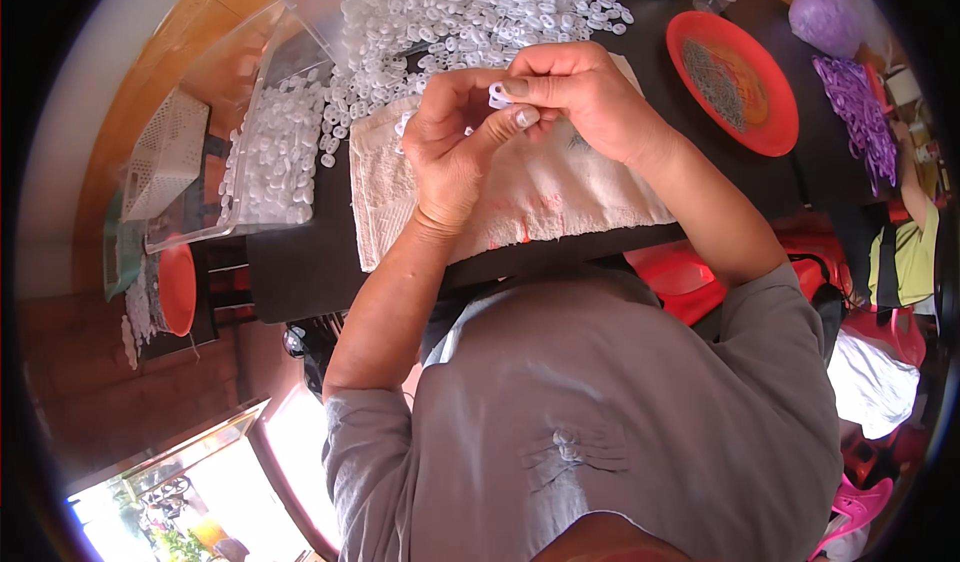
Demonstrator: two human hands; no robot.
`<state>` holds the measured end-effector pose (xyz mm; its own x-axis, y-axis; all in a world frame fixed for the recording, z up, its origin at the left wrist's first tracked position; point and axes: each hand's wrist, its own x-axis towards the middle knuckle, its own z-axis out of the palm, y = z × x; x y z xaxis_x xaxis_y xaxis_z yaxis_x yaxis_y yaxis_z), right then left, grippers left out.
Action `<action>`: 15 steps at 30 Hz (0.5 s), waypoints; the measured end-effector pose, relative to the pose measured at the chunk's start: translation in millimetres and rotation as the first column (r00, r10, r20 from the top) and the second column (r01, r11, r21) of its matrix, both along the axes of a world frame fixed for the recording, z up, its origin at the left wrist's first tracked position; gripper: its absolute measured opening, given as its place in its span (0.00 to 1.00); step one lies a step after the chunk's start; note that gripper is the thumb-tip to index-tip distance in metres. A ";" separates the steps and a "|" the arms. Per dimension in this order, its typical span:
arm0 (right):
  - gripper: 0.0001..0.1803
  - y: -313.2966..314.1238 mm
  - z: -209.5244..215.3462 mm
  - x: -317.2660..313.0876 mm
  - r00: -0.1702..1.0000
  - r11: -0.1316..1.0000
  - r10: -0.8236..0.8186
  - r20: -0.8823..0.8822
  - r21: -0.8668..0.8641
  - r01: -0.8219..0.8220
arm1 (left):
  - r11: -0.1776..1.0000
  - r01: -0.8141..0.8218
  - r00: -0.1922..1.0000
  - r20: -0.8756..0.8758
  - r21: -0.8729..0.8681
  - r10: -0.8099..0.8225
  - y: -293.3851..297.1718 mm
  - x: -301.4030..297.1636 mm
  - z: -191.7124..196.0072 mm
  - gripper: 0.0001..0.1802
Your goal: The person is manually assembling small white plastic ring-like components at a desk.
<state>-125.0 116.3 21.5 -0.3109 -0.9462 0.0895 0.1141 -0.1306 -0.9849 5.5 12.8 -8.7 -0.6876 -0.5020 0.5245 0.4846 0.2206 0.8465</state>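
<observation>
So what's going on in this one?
A person's left hand and right hand meet above a cream towel, pinching a small white piece between them. A heap of similar white pieces lies beyond, with more in a clear bin at left. A red plate of grey bits sits at right.

Single view: head-worn, wide fisheye, upright. Looks steeply down and somewhat forward from above the wearer's own chest. Grey shirt (600,382) fills lower middle, close under the lens; forearms (385,297) lead up-frame to the fingers (548,90), at close range, upper centre. Counter (300,262) spreads around and beyond them. Field takes in a bright opening (215,497), lower left, and another person (912,262), far right. Dark curved rim both sides.
</observation>
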 end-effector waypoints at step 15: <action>0.07 -4.2 -4.0 -4.3 0.968 0.988 -0.156 -0.196 -0.025 0.154 | 0.930 -0.080 0.976 0.217 0.360 0.000 -5.6 2.7 9.8 0.06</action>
